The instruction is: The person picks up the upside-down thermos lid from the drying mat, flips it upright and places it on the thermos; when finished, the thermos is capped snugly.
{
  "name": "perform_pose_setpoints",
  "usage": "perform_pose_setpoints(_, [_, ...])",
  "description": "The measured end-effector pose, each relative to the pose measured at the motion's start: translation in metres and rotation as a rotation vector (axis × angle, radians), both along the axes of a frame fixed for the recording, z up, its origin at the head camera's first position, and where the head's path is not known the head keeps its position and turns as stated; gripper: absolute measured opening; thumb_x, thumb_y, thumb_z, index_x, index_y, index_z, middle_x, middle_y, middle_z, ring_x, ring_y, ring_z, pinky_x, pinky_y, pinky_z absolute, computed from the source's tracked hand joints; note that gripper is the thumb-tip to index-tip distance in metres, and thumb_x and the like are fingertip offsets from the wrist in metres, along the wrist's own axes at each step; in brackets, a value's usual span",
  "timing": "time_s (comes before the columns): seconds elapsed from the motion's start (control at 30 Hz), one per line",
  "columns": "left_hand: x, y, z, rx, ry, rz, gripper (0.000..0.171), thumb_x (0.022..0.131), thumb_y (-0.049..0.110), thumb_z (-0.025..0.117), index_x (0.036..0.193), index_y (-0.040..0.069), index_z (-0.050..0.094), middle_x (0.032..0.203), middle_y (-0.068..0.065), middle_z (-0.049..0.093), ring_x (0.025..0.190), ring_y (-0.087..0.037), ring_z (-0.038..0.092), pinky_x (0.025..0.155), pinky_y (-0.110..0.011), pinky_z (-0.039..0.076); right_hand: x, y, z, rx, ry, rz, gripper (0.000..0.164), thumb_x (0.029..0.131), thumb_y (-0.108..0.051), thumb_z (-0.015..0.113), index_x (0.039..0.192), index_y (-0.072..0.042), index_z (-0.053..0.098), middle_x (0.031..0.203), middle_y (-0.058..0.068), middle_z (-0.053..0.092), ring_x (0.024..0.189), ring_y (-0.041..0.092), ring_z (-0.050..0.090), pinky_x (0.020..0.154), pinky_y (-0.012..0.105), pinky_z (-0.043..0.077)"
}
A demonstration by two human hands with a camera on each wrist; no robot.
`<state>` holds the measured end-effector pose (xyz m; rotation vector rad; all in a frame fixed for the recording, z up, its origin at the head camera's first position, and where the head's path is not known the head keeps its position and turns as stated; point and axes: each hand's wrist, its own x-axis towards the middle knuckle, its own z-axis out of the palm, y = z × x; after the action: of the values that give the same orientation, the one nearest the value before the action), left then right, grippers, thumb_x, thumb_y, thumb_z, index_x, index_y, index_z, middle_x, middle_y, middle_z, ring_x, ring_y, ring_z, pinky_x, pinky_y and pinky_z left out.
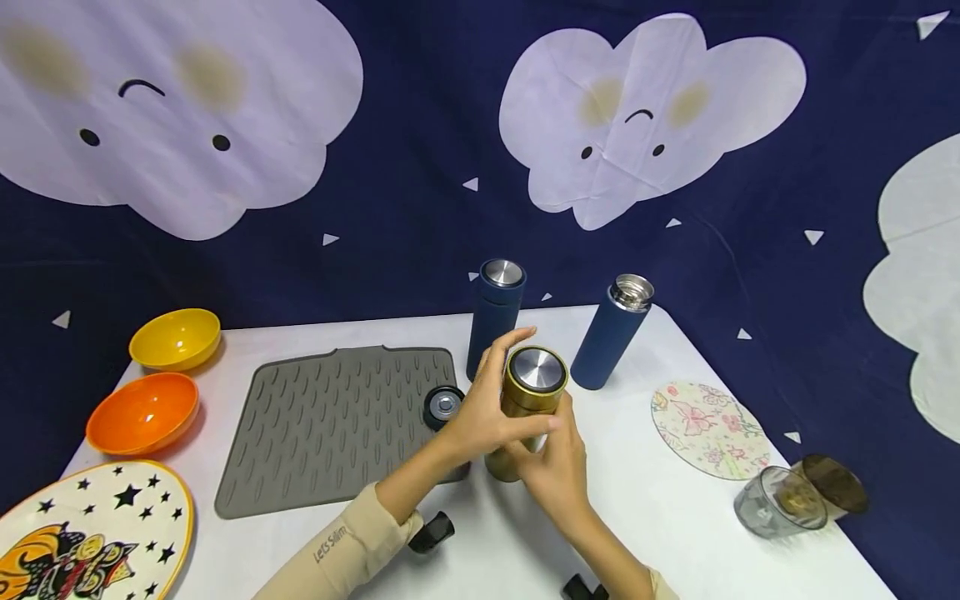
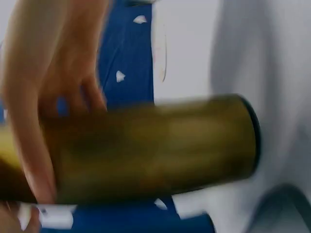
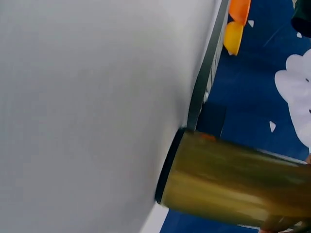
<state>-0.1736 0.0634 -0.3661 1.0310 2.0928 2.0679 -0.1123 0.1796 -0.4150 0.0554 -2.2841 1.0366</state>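
**Gripped One Gold Flask (image 1: 527, 402) Two-Handed**

Held roughly upright, just right of one gray mat (image 1: 337, 433), with left hand (image 1: 482, 417) curled round the upper part, right hand (image 1: 555, 471) lower. Could not tell whether the base touched the table (image 1: 622, 458). Counted behind: two blue flasks (image 1: 495, 321) (image 1: 609, 342), one capped, one open. Counted elsewhere: one black lid (image 1: 444, 404), two bowls (image 1: 175, 342) (image 1: 142, 414), one plate (image 1: 142, 521), two glasses (image 1: 757, 504) (image 1: 847, 483), one floral disc (image 1: 708, 429).

The person's left hand (image 1: 483, 417) and right hand (image 1: 558, 471) hold a gold bottle (image 1: 521, 407) beside a gray mat (image 1: 322, 433) on the table (image 1: 637, 492); a capped blue bottle (image 1: 491, 321) and a lidless blue bottle (image 1: 607, 342) stand behind.
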Motion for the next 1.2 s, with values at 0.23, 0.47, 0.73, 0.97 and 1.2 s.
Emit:
perform_pose_setpoints(0.23, [-0.009,0.008,0.007,-0.047,0.076,0.019,0.057,0.066,0.009,0.082,0.118,0.007,0.06,0.107,-0.008,0.069,0.095,-0.014,0.065,0.091,-0.033,0.051,-0.001,0.005,0.002,-0.016,0.062,0.076,0.075,0.065,0.001,0.084,0.13,-0.002,0.047,0.118,0.014,0.065,0.109,0.032,0.066,0.087,0.051,0.054])
perform_pose_setpoints(0.47, [-0.031,-0.007,0.007,0.028,-0.021,-0.424,0.058,0.064,-0.005,0.079,0.118,-0.003,0.058,0.108,-0.014,0.065,0.1,-0.015,0.062,0.096,-0.034,0.051,0.001,0.005,0.002,-0.009,0.088,0.141,0.081,0.065,-0.011,0.091,0.134,-0.006,0.048,0.109,0.006,0.07,0.094,0.017,0.068,0.077,0.037,0.057])
perform_pose_setpoints(0.73, [-0.02,-0.028,-0.004,-0.067,-0.07,-0.101,0.074,0.076,0.005,0.083,0.14,0.005,0.046,0.139,-0.013,0.055,0.128,-0.024,0.054,0.11,-0.038,0.043,-0.018,0.015,0.013,-0.149,-0.047,0.139,0.068,0.07,-0.007,0.088,0.126,-0.002,0.049,0.112,0.014,0.067,0.104,0.026,0.065,0.087,0.048,0.054])
perform_pose_setpoints(0.97, [-0.02,-0.082,-0.044,-0.229,-0.149,0.249,0.08,0.077,0.013,0.084,0.145,0.003,0.043,0.149,-0.018,0.046,0.14,-0.038,0.04,0.117,-0.05,0.033,-0.081,0.04,0.032,-0.219,-0.019,-0.026,0.074,0.074,-0.016,0.088,0.131,0.0,0.044,0.12,0.021,0.061,0.111,0.035,0.062,0.098,0.048,0.049])
perform_pose_setpoints(1.2, [-0.025,-0.103,-0.07,-0.48,-0.248,0.397,0.098,0.071,0.028,0.089,0.151,0.007,0.037,0.156,-0.02,0.035,0.141,-0.046,0.036,0.108,-0.062,0.037,-0.136,0.048,0.03,-0.189,-0.047,-0.133,0.08,0.077,-0.026,0.085,0.138,-0.001,0.04,0.123,0.022,0.059,0.115,0.041,0.058,0.1,0.054,0.044])
